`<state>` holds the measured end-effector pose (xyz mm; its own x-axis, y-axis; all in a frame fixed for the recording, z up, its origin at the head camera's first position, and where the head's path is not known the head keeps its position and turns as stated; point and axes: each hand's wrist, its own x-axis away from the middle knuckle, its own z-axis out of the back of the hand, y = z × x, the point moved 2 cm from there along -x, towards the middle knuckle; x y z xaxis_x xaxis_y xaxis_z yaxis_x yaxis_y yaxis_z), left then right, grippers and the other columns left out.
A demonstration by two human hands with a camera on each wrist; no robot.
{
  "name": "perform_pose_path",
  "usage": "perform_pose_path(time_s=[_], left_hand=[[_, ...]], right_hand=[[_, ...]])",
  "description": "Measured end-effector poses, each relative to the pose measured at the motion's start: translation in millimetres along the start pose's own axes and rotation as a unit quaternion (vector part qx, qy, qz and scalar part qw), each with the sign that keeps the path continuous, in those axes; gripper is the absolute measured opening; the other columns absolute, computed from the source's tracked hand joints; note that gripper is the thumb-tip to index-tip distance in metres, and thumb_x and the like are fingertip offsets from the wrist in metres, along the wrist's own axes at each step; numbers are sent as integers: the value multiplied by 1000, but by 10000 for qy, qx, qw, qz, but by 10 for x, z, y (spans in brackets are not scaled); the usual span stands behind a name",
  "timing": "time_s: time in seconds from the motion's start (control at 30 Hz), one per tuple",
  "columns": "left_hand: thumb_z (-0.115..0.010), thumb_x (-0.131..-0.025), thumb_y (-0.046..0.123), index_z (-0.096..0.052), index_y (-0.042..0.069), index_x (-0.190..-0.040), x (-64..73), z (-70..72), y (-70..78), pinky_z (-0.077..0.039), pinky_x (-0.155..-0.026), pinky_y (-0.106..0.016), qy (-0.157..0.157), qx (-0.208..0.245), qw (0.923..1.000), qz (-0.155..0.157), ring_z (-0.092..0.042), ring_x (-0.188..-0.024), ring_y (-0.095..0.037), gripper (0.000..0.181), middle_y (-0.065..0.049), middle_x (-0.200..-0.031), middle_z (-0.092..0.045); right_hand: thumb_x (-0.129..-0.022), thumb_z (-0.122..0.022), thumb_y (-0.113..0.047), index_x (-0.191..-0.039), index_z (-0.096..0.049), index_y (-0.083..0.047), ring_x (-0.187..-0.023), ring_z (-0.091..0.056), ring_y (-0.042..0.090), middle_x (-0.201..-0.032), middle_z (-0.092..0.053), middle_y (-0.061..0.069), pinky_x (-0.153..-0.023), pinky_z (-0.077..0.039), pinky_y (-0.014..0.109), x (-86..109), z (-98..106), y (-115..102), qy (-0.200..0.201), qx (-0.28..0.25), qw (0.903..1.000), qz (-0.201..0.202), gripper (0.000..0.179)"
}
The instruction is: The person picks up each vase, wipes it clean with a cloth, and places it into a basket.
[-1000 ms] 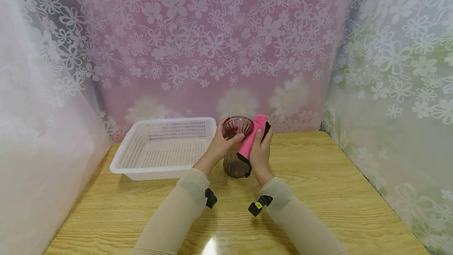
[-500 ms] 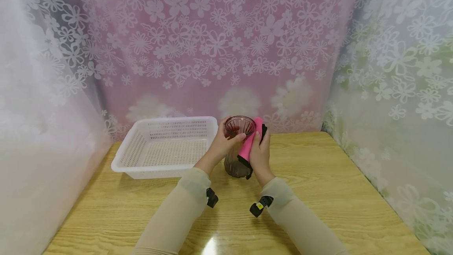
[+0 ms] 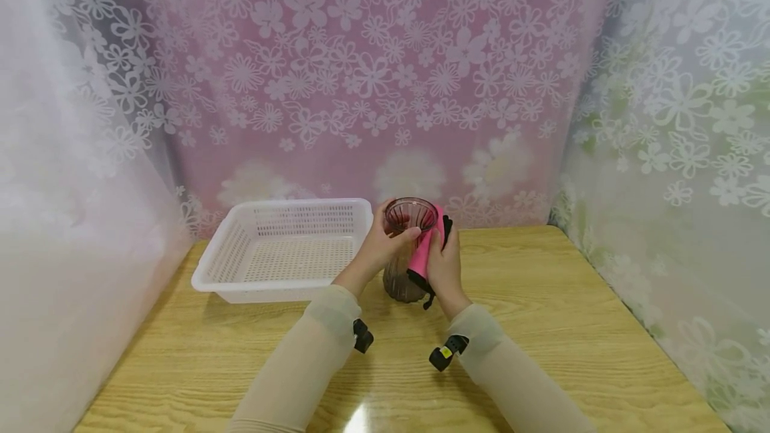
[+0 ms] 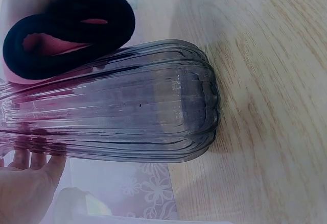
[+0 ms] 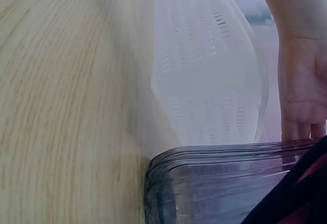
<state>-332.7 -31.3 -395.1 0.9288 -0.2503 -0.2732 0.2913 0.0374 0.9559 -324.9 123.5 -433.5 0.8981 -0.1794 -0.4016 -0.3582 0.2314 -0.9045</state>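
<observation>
A tall ribbed vase (image 3: 400,280) of purple-tinted see-through glass stands upright on the wooden table. My left hand (image 3: 380,246) grips it just below the flared rim, thumb across the near side and fingers around the left. Folded in my right hand (image 3: 446,269) is a pink cloth (image 3: 421,259) with black edging, held against the vase's right side. The left wrist view shows the cloth's looped black edge (image 4: 120,17) lying along the glass. In the right wrist view, the vase's base (image 5: 168,193) meets the tabletop, and the cloth hides part of its body.
A white perforated plastic basket (image 3: 207,279) sits left of the vase, close to my left hand. Behind the wooden table (image 3: 541,326) hangs a pink floral curtain (image 3: 385,85), and pale floral sheets close off both sides.
My right hand and the cloth have shifted slightly down along the vase, and the cloth's upper end now sits lower and farther behind the rim. The left hand keeps its grip.
</observation>
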Motion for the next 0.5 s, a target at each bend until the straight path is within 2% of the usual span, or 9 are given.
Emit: perform_pose_path(time_s=[0.27, 0.5], left_hand=[[-74, -92, 34, -14, 25, -160, 16, -3, -5, -41, -109, -45, 14, -22, 9999, 153, -49, -133, -26, 91, -15, -146, -48], [-73, -93, 32, -13, 20, -161, 17, -7, 15, -37, -112, -46, 36, -37, 10000, 32, -48, -134, -27, 91, -16, -144, -50]], right_hand=[[-109, -35, -35, -149, -35, -8, -110, -56, 29, -131, -50, 16, -95, -45, 45, 20, 25, 61, -211, 143, 9995, -191, 48], [-110, -35, -30, -139, -42, -2, -96, -56, 27, -115, -52, 17, -83, -46, 39, 5, 39, 127, -294, 316, 9986, -302, 42]])
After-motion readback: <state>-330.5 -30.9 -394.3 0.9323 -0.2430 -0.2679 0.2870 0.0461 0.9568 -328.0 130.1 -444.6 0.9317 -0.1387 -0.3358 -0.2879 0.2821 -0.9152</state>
